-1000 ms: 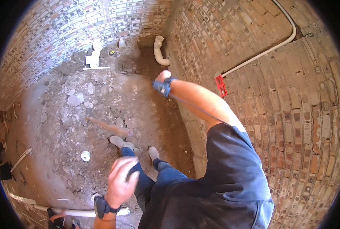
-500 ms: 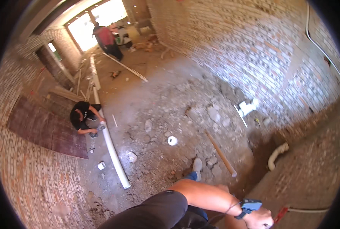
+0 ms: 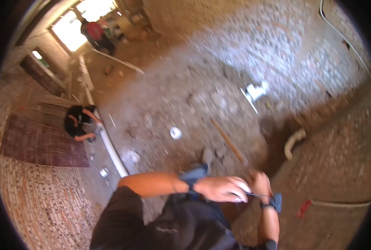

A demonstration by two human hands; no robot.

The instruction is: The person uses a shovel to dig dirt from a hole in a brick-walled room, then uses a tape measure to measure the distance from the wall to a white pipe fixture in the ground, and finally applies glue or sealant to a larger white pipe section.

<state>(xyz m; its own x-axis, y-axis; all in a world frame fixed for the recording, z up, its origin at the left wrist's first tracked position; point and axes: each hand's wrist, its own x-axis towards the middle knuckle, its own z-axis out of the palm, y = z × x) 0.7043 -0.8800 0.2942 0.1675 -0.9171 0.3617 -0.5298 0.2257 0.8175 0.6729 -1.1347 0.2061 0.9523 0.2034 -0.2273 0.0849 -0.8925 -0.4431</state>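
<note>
My left hand point(image 3: 223, 189) reaches across in front of my body, its fingers pinched on a thin dark cord point(image 3: 258, 194). The cord runs toward my right wrist, where a strap holds a small blue-grey device point(image 3: 276, 202). Close beside it, my right hand point(image 3: 259, 183) is raised with curled fingers; what they hold, if anything, is hidden. A similar strap and device point(image 3: 193, 177) sit on my left wrist. Both hands are above the dirt floor, near the end of a tan wooden pole point(image 3: 229, 141).
A long white pipe point(image 3: 114, 156) lies at left, where a person point(image 3: 79, 123) crouches beside it. White pipe fittings point(image 3: 175, 133) lie on the rubble. A trench at right holds a curved cream pipe point(image 3: 293, 143). Another person point(image 3: 96, 33) bends over far back.
My left hand has moved up and left from the lower right. My right hand has risen into view beside it. The whole view has shifted, and the crouching person stays at the pipe.
</note>
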